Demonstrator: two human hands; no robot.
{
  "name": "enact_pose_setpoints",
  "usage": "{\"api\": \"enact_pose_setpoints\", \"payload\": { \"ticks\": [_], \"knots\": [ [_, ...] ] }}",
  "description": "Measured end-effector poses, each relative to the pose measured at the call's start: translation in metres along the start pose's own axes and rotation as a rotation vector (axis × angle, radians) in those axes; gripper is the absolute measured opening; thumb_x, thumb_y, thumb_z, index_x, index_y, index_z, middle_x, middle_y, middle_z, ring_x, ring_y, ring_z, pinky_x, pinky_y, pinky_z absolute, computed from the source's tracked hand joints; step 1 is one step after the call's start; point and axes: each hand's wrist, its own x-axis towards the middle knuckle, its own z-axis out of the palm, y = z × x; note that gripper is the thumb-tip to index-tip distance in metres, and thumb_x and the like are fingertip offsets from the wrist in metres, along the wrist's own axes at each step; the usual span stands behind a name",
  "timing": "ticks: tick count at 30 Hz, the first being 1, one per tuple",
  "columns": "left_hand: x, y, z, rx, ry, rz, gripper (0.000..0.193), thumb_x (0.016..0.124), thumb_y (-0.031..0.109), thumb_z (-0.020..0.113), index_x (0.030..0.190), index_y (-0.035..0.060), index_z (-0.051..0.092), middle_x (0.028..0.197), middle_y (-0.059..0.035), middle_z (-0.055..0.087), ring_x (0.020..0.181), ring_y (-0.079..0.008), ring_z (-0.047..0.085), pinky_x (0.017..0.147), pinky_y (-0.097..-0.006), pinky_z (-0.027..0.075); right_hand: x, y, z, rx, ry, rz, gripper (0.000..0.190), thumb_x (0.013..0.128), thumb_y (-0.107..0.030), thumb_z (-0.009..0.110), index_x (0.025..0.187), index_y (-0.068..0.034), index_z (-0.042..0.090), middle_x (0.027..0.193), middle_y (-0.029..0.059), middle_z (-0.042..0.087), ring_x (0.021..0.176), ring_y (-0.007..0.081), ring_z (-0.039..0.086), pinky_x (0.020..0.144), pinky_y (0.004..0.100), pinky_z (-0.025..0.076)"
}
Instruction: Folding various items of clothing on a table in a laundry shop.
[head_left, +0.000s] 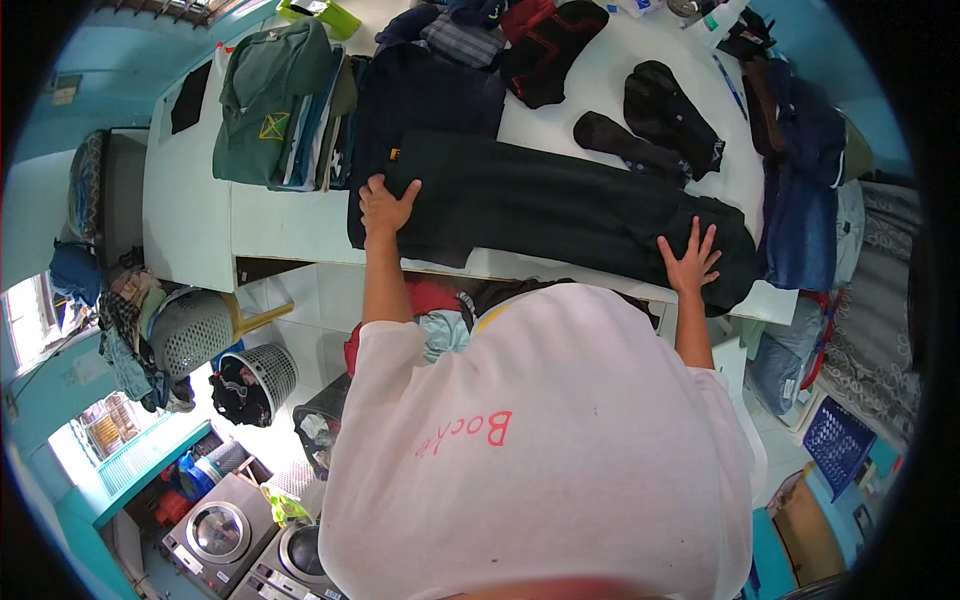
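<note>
A pair of dark green trousers (540, 195), folded lengthwise, lies across the white table in front of me. My left hand (386, 206) rests flat on the left end, fingers spread, below a small orange tag (394, 154). Over at the right end, my right hand (690, 259) presses on the cloth with its fingers apart. Neither hand grips anything. The left end of the trousers overlaps a dark navy folded garment (431, 94). Just beyond them lie dark socks (667, 112).
A stack of folded clothes topped by a green shirt (274, 97) stands on the table (187, 202) at left. Dark garments (555, 45) are heaped at the back. Jeans (799, 202) hang at right. Laundry baskets (274, 375) and front-loading washers (217, 532) are at lower left.
</note>
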Motion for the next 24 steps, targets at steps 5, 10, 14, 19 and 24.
{"api": "enact_pose_setpoints", "payload": {
  "ticks": [5, 10, 14, 19, 24],
  "knots": [
    [-0.028, -0.01, -0.018, 0.071, 0.104, -0.224, 0.081, 0.068, 0.061, 0.054, 0.114, -0.0039, 0.037, 0.113, -0.023, 0.044, 0.104, -0.0388, 0.045, 0.083, -0.0458, 0.041, 0.001, 0.001, 0.001, 0.038, -0.002, -0.004, 0.082, 0.065, -0.064, 0.054, 0.133, -0.038, 0.016, 0.142, -0.0012, -0.002, 0.124, 0.0478, 0.003, 0.092, 0.0667, 0.006],
    [-0.043, -0.017, -0.004, -0.165, -0.179, -0.405, 0.091, 0.069, 0.064, 0.05, 0.109, -0.0157, 0.034, 0.105, -0.0332, 0.048, 0.102, -0.0395, 0.049, 0.087, -0.0394, 0.04, 0.001, 0.0, 0.002, 0.037, 0.001, 0.009, 0.082, 0.065, -0.062, 0.056, 0.132, -0.037, 0.016, 0.143, -0.0016, -0.003, 0.125, 0.047, 0.002, 0.092, 0.0664, 0.006],
    [-0.045, -0.003, 0.027, -0.5, 0.116, -0.283, 0.087, 0.063, 0.044, 0.069, 0.11, -0.0137, 0.023, 0.106, -0.0313, 0.044, 0.101, -0.038, 0.048, 0.086, -0.0381, 0.039, 0.001, 0.0, 0.0, 0.056, -0.02, 0.016, 0.082, 0.065, -0.062, 0.056, 0.133, -0.037, 0.016, 0.143, -0.0018, -0.004, 0.125, 0.0464, 0.001, 0.092, 0.0659, 0.005],
    [-0.049, 0.024, 0.059, -1.132, 0.507, -0.456, 0.087, 0.057, 0.014, 0.079, 0.111, -0.0077, 0.015, 0.106, -0.0226, 0.039, 0.095, -0.0275, 0.046, 0.085, -0.0323, 0.041, 0.002, 0.002, -0.001, 0.07, -0.036, 0.003, 0.083, 0.065, -0.062, 0.056, 0.133, -0.038, 0.015, 0.143, -0.0025, -0.005, 0.125, 0.0462, 0.0, 0.093, 0.0655, 0.004],
    [-0.033, 0.021, 0.063, -1.414, 0.341, -0.592, 0.072, 0.058, 0.008, 0.078, 0.111, -0.0077, 0.031, 0.105, -0.0191, 0.048, 0.095, -0.0239, 0.05, 0.084, -0.0307, 0.041, 0.003, 0.003, 0.004, 0.04, -0.03, 0.024, 0.083, 0.065, -0.062, 0.056, 0.133, -0.038, 0.014, 0.142, -0.003, -0.006, 0.125, 0.0462, -0.001, 0.093, 0.0654, 0.004]
  ]
}}
